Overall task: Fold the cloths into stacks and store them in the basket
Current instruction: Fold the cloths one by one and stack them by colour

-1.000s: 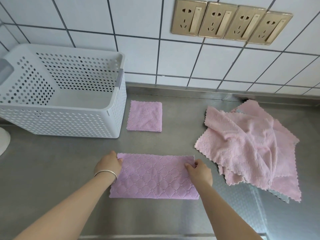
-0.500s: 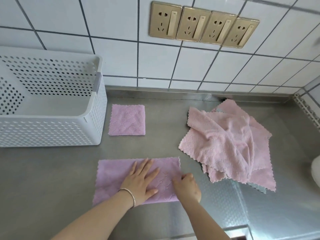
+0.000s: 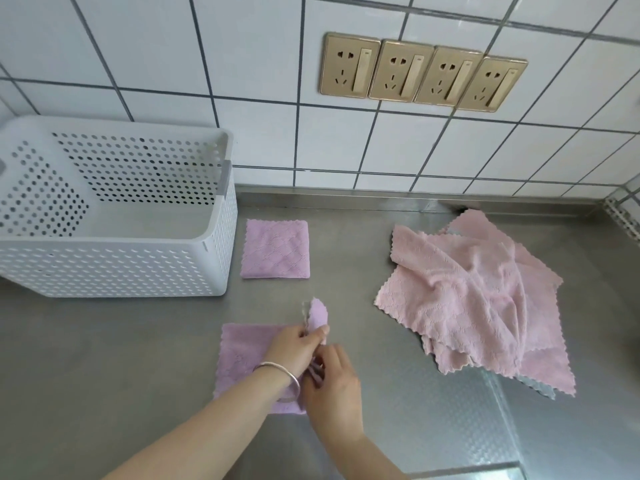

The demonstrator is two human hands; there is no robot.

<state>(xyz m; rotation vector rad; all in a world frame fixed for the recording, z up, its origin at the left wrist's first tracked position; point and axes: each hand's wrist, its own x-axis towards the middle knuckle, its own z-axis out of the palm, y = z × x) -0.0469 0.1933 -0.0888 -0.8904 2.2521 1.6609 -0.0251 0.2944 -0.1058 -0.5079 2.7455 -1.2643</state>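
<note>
Lower centre: quilted lilac cloth (image 3: 242, 358) on steel counter (image 3: 104, 358), scalloped corner pinched up by left hand (image 3: 294, 344); right hand (image 3: 332, 386) gripping its near edge. Perforated white basket (image 3: 114, 268) upper left.

Illumination is bright, even and diffuse, with no hard shadows; only a soft, faint shade lies under the forearms and along the base of the basket (image 3: 114, 268). The steel counter (image 3: 104, 358) carries a dull sheen, with pale glare streaks along its back edge beneath the tiled wall (image 3: 242, 57). Wide-angle distortion bends the grout lines outward near the frame edges, and the hands show slight motion blur, while the overall focus is somewhat soft.
</note>
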